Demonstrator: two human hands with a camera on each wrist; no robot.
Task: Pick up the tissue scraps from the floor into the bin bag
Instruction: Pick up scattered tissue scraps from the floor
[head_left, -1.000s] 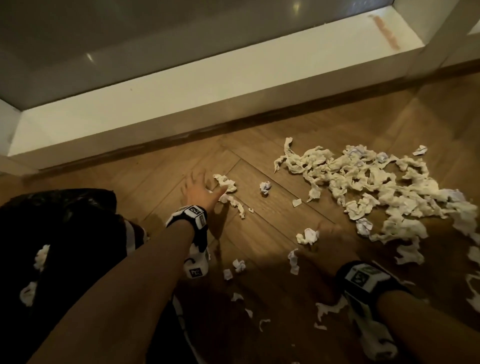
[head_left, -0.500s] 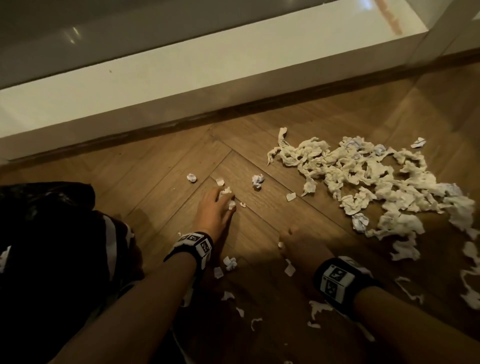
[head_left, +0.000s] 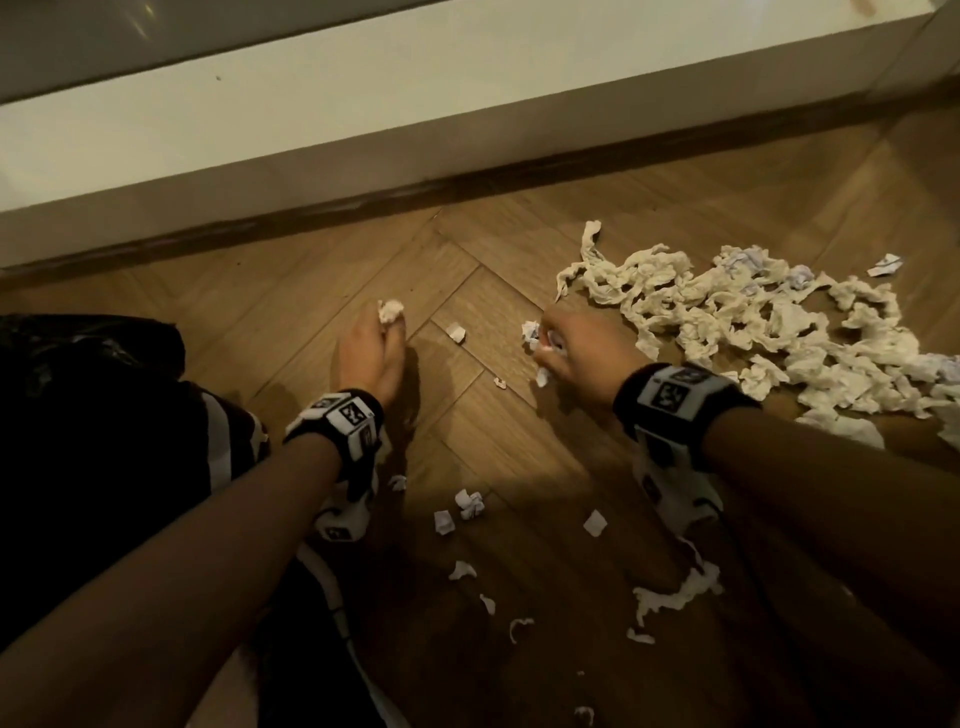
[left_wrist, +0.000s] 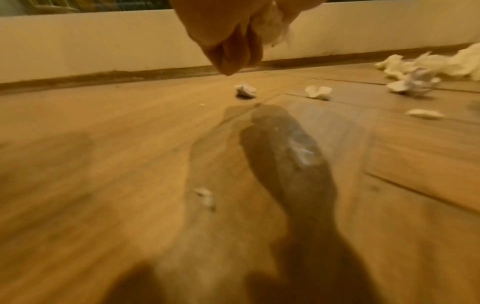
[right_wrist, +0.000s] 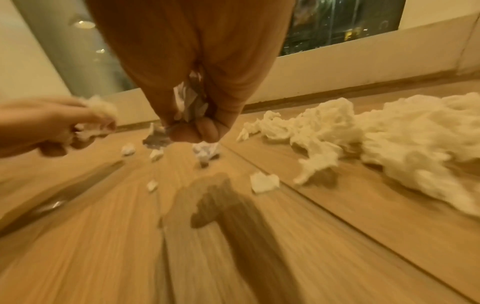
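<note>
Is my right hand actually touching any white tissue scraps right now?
Touching. The right wrist view shows the right hand with its fingers curled round crumpled white tissue scraps.

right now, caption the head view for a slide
Both hands, left hand and right hand, grip tissue scraps beside the large tissue pile.

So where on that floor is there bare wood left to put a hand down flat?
Bare parquet floor runs along the dark skirting strip, beyond the left hand and the black bin bag. The near left corner of the left wrist view is almost bare too. Crowded: the big tissue pile right of the right hand, and small scraps between the forearms.
</note>
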